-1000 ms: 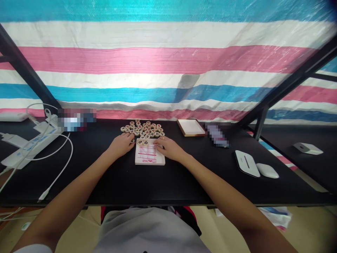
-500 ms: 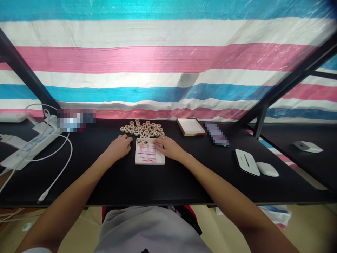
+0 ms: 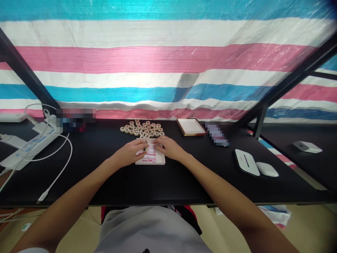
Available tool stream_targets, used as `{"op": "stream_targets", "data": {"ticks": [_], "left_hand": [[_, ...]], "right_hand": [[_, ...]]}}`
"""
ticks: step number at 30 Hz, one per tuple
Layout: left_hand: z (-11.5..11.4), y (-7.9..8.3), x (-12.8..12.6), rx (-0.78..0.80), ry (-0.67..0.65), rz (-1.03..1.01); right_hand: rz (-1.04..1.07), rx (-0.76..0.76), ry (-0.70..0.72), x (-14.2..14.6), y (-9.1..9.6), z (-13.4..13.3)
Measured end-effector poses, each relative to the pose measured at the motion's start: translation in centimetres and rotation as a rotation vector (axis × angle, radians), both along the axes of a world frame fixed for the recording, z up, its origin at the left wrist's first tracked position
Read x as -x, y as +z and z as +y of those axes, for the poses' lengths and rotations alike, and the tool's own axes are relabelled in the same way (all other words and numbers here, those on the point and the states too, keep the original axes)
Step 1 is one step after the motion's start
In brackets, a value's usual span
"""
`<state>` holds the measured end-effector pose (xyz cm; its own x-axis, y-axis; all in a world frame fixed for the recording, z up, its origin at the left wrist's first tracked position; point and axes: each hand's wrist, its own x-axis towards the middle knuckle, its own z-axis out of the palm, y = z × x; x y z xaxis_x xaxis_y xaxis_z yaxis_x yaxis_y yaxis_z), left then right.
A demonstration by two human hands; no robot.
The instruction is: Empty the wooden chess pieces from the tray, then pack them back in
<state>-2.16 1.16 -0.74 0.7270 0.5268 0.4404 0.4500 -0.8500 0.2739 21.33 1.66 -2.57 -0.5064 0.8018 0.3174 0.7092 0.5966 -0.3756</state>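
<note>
A shallow white box (image 3: 150, 163) with red lines on its floor lies on the black desk in front of me. Over its left half is my left hand (image 3: 131, 153), thumb and fingers closed on a xiangqi piece (image 3: 144, 149). Another round piece (image 3: 146, 142) shows just behind, partly covered by the fingers. My right hand (image 3: 171, 147) is closed over the box's right edge, its fingertips reaching inside; whether they also pinch a piece is hidden. A pile of xiangqi pieces (image 3: 142, 129) with red and black characters lies just beyond the box.
Behind to the right sits an open box lid (image 3: 191, 126), beside a blurred-out phone (image 3: 217, 134). Farther right are a white trackpad-like device (image 3: 246, 162) and a white mouse (image 3: 267, 169). A power strip (image 3: 30, 147) with white cables (image 3: 56, 177) occupies the left.
My left hand has moved right, from the desk beside the box to above its left half, and now holds a piece. The right hand stays where it was.
</note>
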Motion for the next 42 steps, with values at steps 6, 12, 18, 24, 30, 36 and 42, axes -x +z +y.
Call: {"op": "stream_targets", "data": {"ticks": [6, 12, 18, 24, 30, 36, 42], "left_hand": [[-0.1, -0.9, -0.3, 0.085, -0.057, 0.062], [0.0, -0.5, -0.5, 0.191, -0.044, 0.157], [0.1, -0.3, -0.5, 0.235, 0.015, 0.097], [-0.5, -0.3, -0.6, 0.216, -0.01, -0.082], [-1.3, 0.0, -1.1, 0.132, -0.057, -0.159], [-1.3, 0.6, -1.1, 0.173, 0.02, -0.133], [-0.7, 0.8, -1.0, 0.265, 0.062, 0.028]], "right_hand": [[0.01, 0.019, 0.005, 0.0, 0.0, 0.0], [0.02, -0.004, 0.02, -0.1, -0.2, 0.1], [-0.01, -0.155, 0.027, -0.1, 0.7, -0.2], [-0.011, -0.184, 0.174, 0.4, 2.0, -1.3], [-0.005, -0.014, 0.278, 1.1, 2.3, -1.9], [0.044, 0.136, 0.242, 1.0, 2.2, -1.8], [0.103, 0.17, 0.207, 0.7, 2.0, -1.5]]}}
